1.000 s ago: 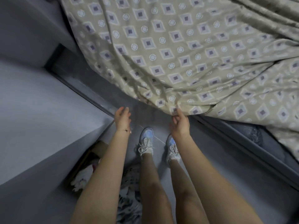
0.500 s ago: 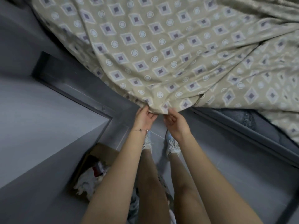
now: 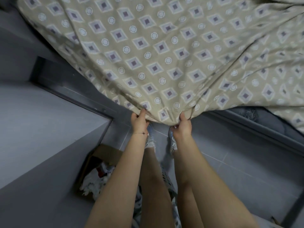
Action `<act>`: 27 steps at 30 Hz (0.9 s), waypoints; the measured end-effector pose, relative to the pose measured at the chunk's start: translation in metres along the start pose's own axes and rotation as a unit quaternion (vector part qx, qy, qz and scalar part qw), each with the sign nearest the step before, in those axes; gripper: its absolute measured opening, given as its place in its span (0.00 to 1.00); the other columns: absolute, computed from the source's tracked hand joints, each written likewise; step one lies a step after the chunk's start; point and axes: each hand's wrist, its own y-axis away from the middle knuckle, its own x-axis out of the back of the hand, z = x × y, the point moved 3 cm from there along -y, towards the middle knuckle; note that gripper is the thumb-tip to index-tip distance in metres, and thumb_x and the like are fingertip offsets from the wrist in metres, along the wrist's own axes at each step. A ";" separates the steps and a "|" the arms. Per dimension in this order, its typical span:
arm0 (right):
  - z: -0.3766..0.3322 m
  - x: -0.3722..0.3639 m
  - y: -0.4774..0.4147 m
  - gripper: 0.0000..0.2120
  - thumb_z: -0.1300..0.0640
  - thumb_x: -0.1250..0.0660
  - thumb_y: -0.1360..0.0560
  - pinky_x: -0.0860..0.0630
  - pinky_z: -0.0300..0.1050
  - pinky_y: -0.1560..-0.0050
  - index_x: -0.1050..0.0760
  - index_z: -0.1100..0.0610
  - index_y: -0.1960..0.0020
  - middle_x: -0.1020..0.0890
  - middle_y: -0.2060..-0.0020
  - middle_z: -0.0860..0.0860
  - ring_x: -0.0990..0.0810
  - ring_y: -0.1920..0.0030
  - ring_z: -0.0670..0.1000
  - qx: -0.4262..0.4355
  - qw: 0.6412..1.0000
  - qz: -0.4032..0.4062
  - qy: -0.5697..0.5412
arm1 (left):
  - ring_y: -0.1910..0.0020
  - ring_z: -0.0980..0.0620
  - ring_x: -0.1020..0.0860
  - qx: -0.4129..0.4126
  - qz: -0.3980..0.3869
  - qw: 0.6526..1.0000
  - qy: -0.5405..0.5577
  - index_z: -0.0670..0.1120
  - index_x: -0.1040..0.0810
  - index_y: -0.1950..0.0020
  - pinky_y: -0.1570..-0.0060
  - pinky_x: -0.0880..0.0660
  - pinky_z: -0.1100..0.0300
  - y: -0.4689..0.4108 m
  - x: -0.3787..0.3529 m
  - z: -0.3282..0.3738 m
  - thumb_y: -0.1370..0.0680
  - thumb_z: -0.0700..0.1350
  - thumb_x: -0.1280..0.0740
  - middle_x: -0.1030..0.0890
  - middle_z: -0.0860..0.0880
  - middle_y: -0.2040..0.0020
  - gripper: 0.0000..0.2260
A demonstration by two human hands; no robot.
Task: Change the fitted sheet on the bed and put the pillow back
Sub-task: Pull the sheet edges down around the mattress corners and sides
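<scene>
Cardboard box (image 3: 105,155) w/ crumpled cloth sat on the floor, lower L. Left hand (image 3: 138,120) had fingers curled round the hem of the patterned fitted sheet (image 3: 164,63). Right hand (image 3: 182,125), just beside it, gripped the same hem bunched in its fist. Sheet lay spread over the bed, corner hanging off, w/ bed frame (image 3: 256,134) bare to the R. Prob best: firm grip both sides, spread hands along the hem, pull evenly, no one-sided tug.

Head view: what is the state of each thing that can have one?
Beige diamond-patterned fitted sheet: loose, wrinkled, near edge bunched and held, not tucked.
Left hand: grips the sheet's edge.
Right hand: grips the sheet's edge.
Brown cardboard box: open on the floor, crumpled white stuff inside.
</scene>
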 end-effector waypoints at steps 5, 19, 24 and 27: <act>0.022 0.038 0.005 0.14 0.59 0.35 0.21 0.24 0.50 0.54 0.30 0.56 0.37 0.22 0.41 0.55 0.22 0.53 0.52 -0.043 0.992 0.058 0.107 | 0.47 0.44 0.19 0.002 0.039 0.997 -0.067 0.40 0.24 0.40 0.50 0.20 0.49 -0.004 0.009 -0.018 0.22 0.40 0.31 0.19 0.41 0.43 0.12; -0.095 0.070 -0.019 0.19 0.60 0.28 0.27 0.25 0.43 0.45 0.32 0.59 0.41 0.26 0.46 0.57 0.25 0.50 0.51 0.200 0.961 0.112 0.157 | 0.45 0.45 0.25 -0.291 -0.025 0.858 -0.421 0.40 0.25 0.40 0.43 0.27 0.56 0.042 -0.057 -0.003 0.22 0.36 0.35 0.25 0.46 0.45 0.11; -0.159 0.080 -0.027 0.22 0.59 0.28 0.27 0.29 0.36 0.44 0.30 0.58 0.36 0.28 0.40 0.54 0.26 0.45 0.48 0.270 0.934 0.105 0.207 | 0.49 0.49 0.23 -0.336 -0.155 0.810 -0.454 0.40 0.26 0.41 0.43 0.24 0.51 0.069 -0.132 -0.024 0.21 0.37 0.36 0.21 0.44 0.46 0.09; -0.190 0.096 -0.030 0.22 0.61 0.29 0.27 0.31 0.42 0.37 0.30 0.60 0.35 0.32 0.40 0.53 0.27 0.42 0.50 0.285 0.923 0.158 0.205 | 0.44 0.46 0.24 -0.414 -0.202 0.727 -0.509 0.43 0.25 0.41 0.43 0.25 0.47 0.083 -0.169 -0.038 0.23 0.39 0.34 0.23 0.45 0.45 0.11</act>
